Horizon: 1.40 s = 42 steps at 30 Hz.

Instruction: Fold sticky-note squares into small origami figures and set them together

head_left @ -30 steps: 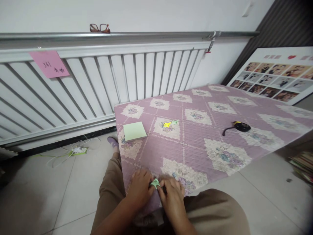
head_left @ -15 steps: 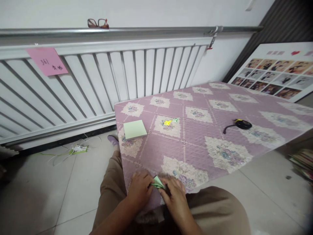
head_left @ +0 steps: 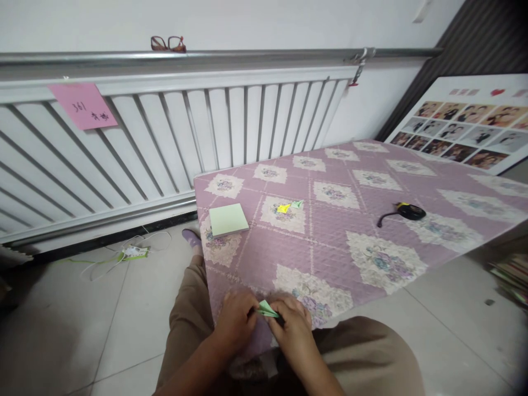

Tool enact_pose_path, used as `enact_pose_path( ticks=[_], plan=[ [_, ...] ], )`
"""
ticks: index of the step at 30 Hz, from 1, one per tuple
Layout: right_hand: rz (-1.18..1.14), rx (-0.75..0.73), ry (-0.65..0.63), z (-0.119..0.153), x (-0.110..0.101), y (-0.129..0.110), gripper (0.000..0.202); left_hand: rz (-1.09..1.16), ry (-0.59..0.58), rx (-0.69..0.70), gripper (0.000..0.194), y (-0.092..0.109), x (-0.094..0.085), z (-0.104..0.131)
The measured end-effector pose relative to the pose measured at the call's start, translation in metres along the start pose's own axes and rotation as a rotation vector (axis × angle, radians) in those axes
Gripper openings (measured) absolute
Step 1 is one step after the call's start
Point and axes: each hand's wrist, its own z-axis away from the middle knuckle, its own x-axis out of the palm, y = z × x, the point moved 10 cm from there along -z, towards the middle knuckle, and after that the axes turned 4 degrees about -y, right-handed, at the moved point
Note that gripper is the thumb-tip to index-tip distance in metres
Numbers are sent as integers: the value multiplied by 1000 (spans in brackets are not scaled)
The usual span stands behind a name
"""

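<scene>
A small piece of folded green paper (head_left: pixel 267 309) is pinched between both hands above the near edge of the table. My left hand (head_left: pixel 239 319) is closed on its left end. On the right end, the thumb and fingers of my right hand (head_left: pixel 293 323) are closed too. The fingertips hide parts of the folds. Farther up the cloth lie a small yellow folded paper (head_left: pixel 283 208) and a small light green folded paper (head_left: pixel 297 204), side by side. A pad of pale green square paper (head_left: pixel 228 219) rests near the table's left edge.
A purple floral cloth (head_left: pixel 330 242) covers the table. A black tape-measure-like object (head_left: pixel 410 211) with a strap lies to the right. Behind stand a white radiator (head_left: pixel 185 126) and a photo board (head_left: pixel 462 124). A power strip (head_left: pixel 134 252) with cables is on the floor at left.
The fingers of my right hand have curled in closer around the folded green paper, which has turned slightly. The other things on the table stay in place; the view has shifted slightly.
</scene>
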Motion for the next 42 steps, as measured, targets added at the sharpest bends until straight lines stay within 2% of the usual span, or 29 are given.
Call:
enact_pose_path(
  ticks=[1,4,8,12,16,20,23,28,31,36,42],
  plan=[
    [-59,0,-30,-1,-1,-1,9,72,-19,-27,9,-3,0,-1],
    [-260,30,-78,-4,-9,-2,29,392,-69,-98,5,-9,3,-3],
    [-497,155,-119,-3,-13,3,41,775,-105,-148,17,-4,6,-4],
    [-641,234,-158,-1,-8,3,40,900,-148,-231,21,-1,8,-2],
    [-765,220,-79,-2,-16,0,27,995,-173,-301,24,-3,9,-3],
    [-794,193,-165,-2,-15,-10,23,1079,-197,-345,21,-7,15,-4],
    [-792,211,-168,-1,-15,-9,22,1127,-193,-346,19,-5,16,-3],
    [-858,290,-105,1,-9,3,24,1156,-144,-235,33,8,5,-1],
    [-870,300,-74,1,-8,6,23,1080,-116,-238,35,7,1,1],
    [-865,256,-136,2,-4,-2,16,962,-130,-267,27,5,3,3],
    [-804,233,-187,2,-5,-9,16,762,-106,-171,26,18,-13,3]
  ],
)
